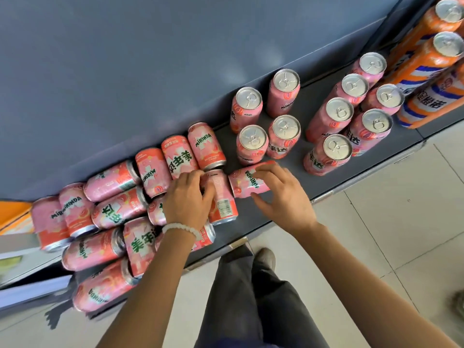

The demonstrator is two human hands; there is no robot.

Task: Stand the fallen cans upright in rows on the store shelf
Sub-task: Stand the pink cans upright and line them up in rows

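Several pink Mirinda cans lie on their sides in a heap (113,217) on the left part of the dark grey shelf (301,177). More pink cans stand upright in two groups, one in the middle (266,121) and one further right (351,114). My left hand (188,197) wraps around a fallen can (222,199) at the heap's right edge. My right hand (278,194) grips another fallen can (244,183) lying crosswise just in front of the middle upright group.
Tall orange, white and blue cans (431,59) stand at the far right of the shelf. The shelf's grey back wall (150,59) rises behind the cans. Orange packaging (15,217) sits at the far left. My legs and a shoe (251,285) are on the tiled floor below.
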